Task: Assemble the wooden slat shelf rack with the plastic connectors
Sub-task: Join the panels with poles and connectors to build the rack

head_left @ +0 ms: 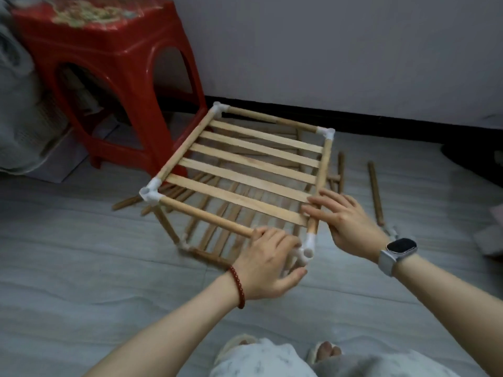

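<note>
Grey tiled floor [81, 240] is seen under everything, with a pale wall [353, 50] behind. Near the wall, at the left, a red plastic stool [114, 69] is placed. Just beside the stool, the wooden slat shelf rack [245, 164] is stood on the floor, its top tier of flat slats framed by round rods that are joined at the corners by white plastic connectors [149, 194]. Loose rods [375, 191] are scattered on the floor to the right of the rack. The left hand [268, 263] is curled round the front rod beside the near right corner connector, its fingers clamped on the rod. The right hand [345, 221] is laid on the right side rod and the nearest slat, fingers straight and slightly apart.
</note>
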The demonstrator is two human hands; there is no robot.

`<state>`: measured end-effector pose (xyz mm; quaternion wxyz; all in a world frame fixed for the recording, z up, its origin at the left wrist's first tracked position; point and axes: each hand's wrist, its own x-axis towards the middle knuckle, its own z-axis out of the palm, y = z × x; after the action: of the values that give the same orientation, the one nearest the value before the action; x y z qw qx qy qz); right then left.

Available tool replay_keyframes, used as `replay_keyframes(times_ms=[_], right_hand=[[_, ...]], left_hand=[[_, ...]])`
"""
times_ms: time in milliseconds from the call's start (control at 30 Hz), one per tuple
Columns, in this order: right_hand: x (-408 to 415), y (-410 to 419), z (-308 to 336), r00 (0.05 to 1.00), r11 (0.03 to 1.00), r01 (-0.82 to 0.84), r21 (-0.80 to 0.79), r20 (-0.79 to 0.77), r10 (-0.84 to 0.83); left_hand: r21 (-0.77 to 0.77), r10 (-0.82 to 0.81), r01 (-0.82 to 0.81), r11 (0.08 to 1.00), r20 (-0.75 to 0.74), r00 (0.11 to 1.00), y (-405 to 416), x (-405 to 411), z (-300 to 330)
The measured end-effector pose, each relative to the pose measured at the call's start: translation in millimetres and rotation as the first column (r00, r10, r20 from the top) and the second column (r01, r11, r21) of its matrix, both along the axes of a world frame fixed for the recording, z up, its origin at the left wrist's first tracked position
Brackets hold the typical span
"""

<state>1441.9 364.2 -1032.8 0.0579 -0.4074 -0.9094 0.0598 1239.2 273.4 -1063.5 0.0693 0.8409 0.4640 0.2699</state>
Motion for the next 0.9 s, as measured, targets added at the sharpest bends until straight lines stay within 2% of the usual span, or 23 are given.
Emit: replay_keyframes(times_ms=[67,100,200,233,300,400,433,467,533,633,733,900], right_hand=[[3.7,-4.5,9.4,0.981,0.971,0.193,-0.143,0.002,-0.195],[1.7,-8.5,11.2,0.968,0.951,0.243,-0.19,-0.015,-0.25],[-7.4,-29.8,10.8,0.962,0.936,0.235,-0.262,-0.072,-0.262],[-8.3,-35.8,9.8,0.965,0.935,0.23,-0.271,-0.061,-0.255],[-7.9,-43.3,9.7,0.952,0.919,0.279,-0.277,-0.044,-0.303],[-7.5,-51.1,6.5,0.916,0.902,0.367,-0.226,-0.08,-0.393],[-8.8,-51.8,5.4,0.905,0.895,0.395,-0.207,-0.077,-0.418],[-10.2,-50.7,5.2,0.894,0.885,0.426,-0.191,-0.062,-0.443],[-12.8,-40.5,2.7,0.874,0.864,0.475,-0.166,-0.028,-0.485],[-16.7,-26.3,0.1,0.836,0.828,0.512,-0.23,-0.09,-0.542],[-17.5,-22.9,-5.2,0.793,0.794,0.546,-0.267,-0.141,-0.593],[-1.9,-19.4,-7.7,0.733,0.764,0.592,-0.257,-0.222,-0.643]], left_hand=[[-0.023,-0.058,0.059,0.998,0.055,0.997,0.1,13.1,11.2],[0.009,-0.034,0.033,0.999,0.073,0.997,1.3,15.8,14.9],[0.105,0.227,-0.228,0.968,0.025,0.974,6.5,-0.5,26.6],[0.104,0.356,-0.353,0.93,-0.019,0.934,6.3,-13.8,28.1],[0.023,0.59,-0.591,0.806,-0.114,0.8,-1.9,-47.1,27.6],[-0.17,0.75,-0.796,0.581,-0.269,0.605,-28.3,-89.3,19.4],[-0.253,0.767,-0.814,0.523,-0.277,0.579,-35.0,-97.1,17.4],[-0.344,0.788,-0.802,0.489,-0.219,0.575,-38.8,-101.1,16.7],[-0.456,0.829,-0.739,0.496,-0.005,0.559,-37.6,-102.6,21.8],[-0.464,0.858,-0.731,0.501,0.151,0.492,-29.3,-104.4,22.5],[-0.59,0.907,-0.688,0.422,0.267,0.327,-20.1,-109.1,19.9],[-0.538,0.892,-0.712,0.45,0.299,0.338,-3.0,-98.6,11.8]])
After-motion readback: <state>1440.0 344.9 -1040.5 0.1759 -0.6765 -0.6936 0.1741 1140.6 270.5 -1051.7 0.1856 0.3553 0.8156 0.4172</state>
